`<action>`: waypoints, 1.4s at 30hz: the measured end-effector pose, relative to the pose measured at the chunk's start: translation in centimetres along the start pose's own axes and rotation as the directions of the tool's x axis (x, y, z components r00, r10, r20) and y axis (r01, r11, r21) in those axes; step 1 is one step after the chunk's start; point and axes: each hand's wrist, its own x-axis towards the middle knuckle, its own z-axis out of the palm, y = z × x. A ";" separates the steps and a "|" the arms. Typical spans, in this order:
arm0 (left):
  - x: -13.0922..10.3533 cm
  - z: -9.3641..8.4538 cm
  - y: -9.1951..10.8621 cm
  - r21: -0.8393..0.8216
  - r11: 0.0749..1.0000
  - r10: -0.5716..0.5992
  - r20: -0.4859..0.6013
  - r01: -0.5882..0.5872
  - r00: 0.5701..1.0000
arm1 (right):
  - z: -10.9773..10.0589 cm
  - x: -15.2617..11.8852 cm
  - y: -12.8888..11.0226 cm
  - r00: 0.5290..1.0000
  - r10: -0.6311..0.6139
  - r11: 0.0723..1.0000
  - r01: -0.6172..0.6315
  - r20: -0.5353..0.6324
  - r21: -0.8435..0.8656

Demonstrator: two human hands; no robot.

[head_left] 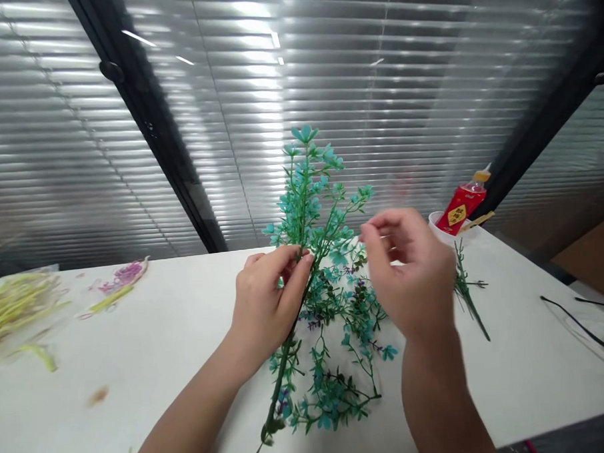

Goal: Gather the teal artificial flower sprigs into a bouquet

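Observation:
My left hand (pixel 270 298) pinches the green stem of an artificial flower spray (pixel 303 203) between thumb and fingers. Small turquoise blossoms fill the top of the spray, and its thick lower stem slants down toward me. To the right of it, my right hand (pixel 414 272) is raised with thumb and index finger pressed together near a side twig. Whatever those fingertips hold, if anything, is too small and blurred to make out. Beneath both hands, loose turquoise flower sprigs (pixel 334 392) with some purple bits lie on the white table (pixel 178 365).
A bare green stem (pixel 469 292) lies to the right. Behind it, a red-labelled bottle (pixel 461 209) leans in a white cup (pixel 439 230). Black-framed glasses (pixel 581 328) rest near the right edge. Yellow strips (pixel 18 302) in plastic and a purple flower piece (pixel 124 277) lie left.

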 end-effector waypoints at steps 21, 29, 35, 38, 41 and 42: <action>-0.3 0.2 0.5 -0.027 0.999 0.029 -0.031 -0.030 0.999 | 4.3 -0.2 0.1 0.775 0.368 0.374 -0.629 0.513 0.682; -0.3 0.4 0.6 -0.028 0.997 0.068 -0.042 -0.070 0.997 | 4.4 -0.2 0.0 0.758 0.359 0.334 -0.650 0.545 0.683; -0.3 0.4 0.5 -0.022 0.995 0.099 -0.035 -0.099 0.995 | 4.3 -0.1 0.1 0.755 0.359 0.313 -0.651 0.548 0.692; -0.3 0.5 0.6 -0.026 0.994 0.104 -0.033 -0.105 0.994 | 4.3 -0.1 0.1 0.756 0.350 0.299 -0.650 0.553 0.699; -0.2 0.4 0.6 -0.028 0.994 0.103 -0.037 -0.104 0.994 | 4.4 -0.1 0.1 0.767 0.354 0.305 -0.635 0.535 0.710; -0.3 0.4 0.6 -0.030 0.994 0.104 -0.040 -0.105 0.994 | 4.4 -0.1 0.1 0.768 0.356 0.308 -0.635 0.533 0.709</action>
